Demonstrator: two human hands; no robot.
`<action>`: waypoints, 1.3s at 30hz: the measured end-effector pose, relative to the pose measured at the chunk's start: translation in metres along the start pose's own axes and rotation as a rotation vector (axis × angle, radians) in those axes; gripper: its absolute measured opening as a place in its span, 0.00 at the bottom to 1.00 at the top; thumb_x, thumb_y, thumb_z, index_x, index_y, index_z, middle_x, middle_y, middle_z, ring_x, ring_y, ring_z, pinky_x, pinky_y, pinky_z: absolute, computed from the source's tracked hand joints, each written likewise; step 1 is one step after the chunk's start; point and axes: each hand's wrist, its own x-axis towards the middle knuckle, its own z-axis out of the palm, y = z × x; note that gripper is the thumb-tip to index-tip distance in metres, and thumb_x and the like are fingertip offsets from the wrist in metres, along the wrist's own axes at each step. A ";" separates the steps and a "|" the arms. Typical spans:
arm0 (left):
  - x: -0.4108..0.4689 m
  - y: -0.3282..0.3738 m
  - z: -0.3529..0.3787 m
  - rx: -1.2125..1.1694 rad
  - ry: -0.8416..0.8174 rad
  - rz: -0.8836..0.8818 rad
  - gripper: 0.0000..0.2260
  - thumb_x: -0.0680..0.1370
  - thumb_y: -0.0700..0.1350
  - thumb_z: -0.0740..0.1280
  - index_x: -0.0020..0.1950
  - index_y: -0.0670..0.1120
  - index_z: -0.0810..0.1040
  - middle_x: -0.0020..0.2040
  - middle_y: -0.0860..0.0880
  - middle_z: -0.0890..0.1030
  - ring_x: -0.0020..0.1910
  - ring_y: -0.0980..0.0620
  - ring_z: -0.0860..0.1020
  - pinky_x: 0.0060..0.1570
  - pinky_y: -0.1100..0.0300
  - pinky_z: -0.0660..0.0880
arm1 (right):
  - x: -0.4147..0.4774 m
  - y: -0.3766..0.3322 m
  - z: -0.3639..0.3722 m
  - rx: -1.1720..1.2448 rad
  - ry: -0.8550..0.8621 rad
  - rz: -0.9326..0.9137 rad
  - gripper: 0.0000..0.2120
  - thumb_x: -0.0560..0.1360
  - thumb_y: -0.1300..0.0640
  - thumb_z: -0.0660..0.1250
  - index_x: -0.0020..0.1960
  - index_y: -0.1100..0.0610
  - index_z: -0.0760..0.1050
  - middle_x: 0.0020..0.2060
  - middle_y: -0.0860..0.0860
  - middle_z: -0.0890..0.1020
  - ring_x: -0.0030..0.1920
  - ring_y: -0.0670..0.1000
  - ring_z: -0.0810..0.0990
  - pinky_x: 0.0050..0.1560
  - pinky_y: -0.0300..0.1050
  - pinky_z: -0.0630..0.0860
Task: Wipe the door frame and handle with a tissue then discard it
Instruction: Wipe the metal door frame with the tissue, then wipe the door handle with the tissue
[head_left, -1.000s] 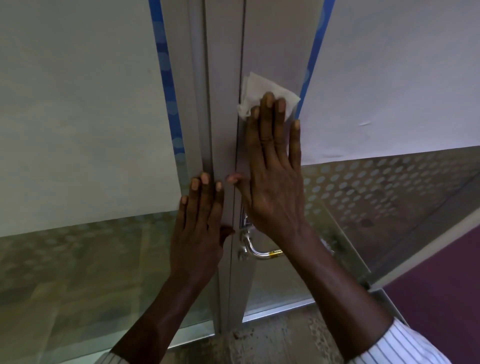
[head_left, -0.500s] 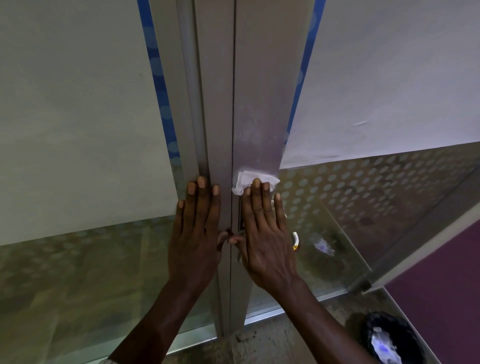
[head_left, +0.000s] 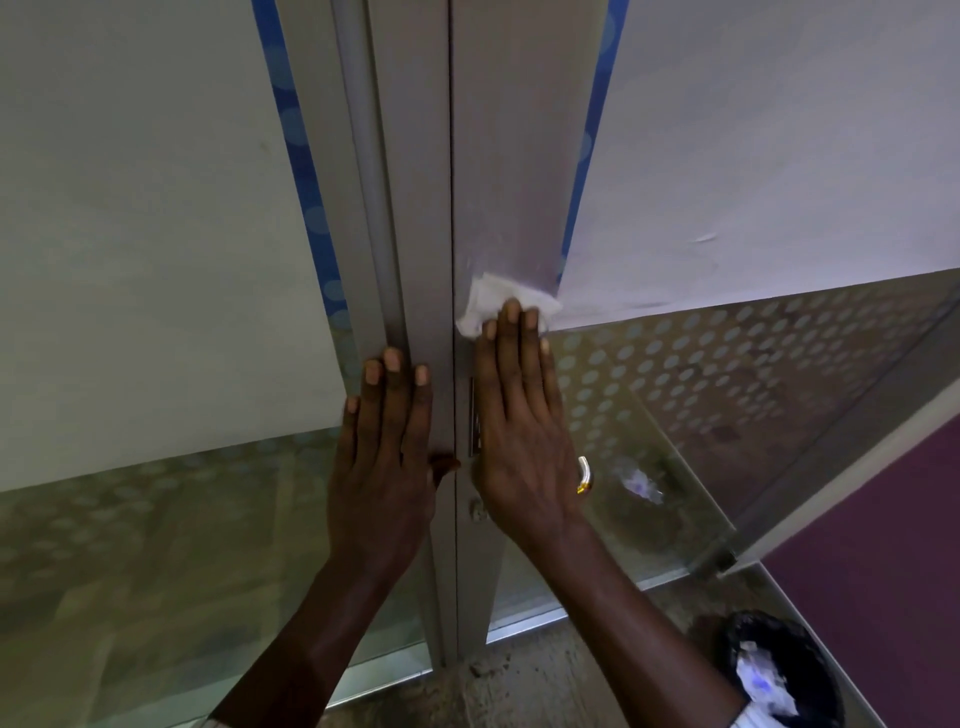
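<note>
A grey metal door frame runs up the middle between glass panels. My right hand lies flat on the frame, fingers together, pressing a white tissue against it under the fingertips. My hand covers most of the metal door handle; only its curved end shows to the right of my wrist. My left hand rests flat on the neighbouring frame post, fingers straight, holding nothing.
A black-lined waste bin with white scraps stands on the floor at the lower right. Frosted glass panels with blue strips flank the frame. A purple wall is at the right.
My right hand slid the tissue down the frame from high up to just above the handle, then a little back up. The left hand stayed in place.
</note>
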 end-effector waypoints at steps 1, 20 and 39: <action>0.000 0.000 0.000 -0.003 -0.004 0.001 0.57 0.75 0.57 0.79 0.88 0.44 0.41 0.88 0.44 0.36 0.88 0.45 0.38 0.87 0.50 0.39 | -0.010 -0.001 0.006 -0.006 -0.013 0.019 0.40 0.73 0.63 0.54 0.85 0.67 0.51 0.86 0.65 0.49 0.87 0.66 0.47 0.85 0.66 0.57; 0.001 -0.004 -0.002 0.032 -0.001 0.028 0.57 0.75 0.59 0.77 0.88 0.44 0.41 0.88 0.43 0.35 0.88 0.45 0.37 0.87 0.51 0.38 | -0.036 -0.008 0.027 0.102 0.249 0.093 0.21 0.84 0.72 0.54 0.75 0.70 0.74 0.78 0.71 0.69 0.79 0.70 0.69 0.78 0.61 0.70; 0.000 -0.003 -0.002 0.007 -0.009 0.028 0.57 0.76 0.59 0.77 0.88 0.44 0.40 0.87 0.44 0.34 0.88 0.45 0.36 0.87 0.49 0.37 | -0.009 0.043 0.001 0.177 0.332 0.130 0.06 0.79 0.66 0.76 0.56 0.62 0.87 0.48 0.57 0.86 0.46 0.53 0.84 0.44 0.38 0.79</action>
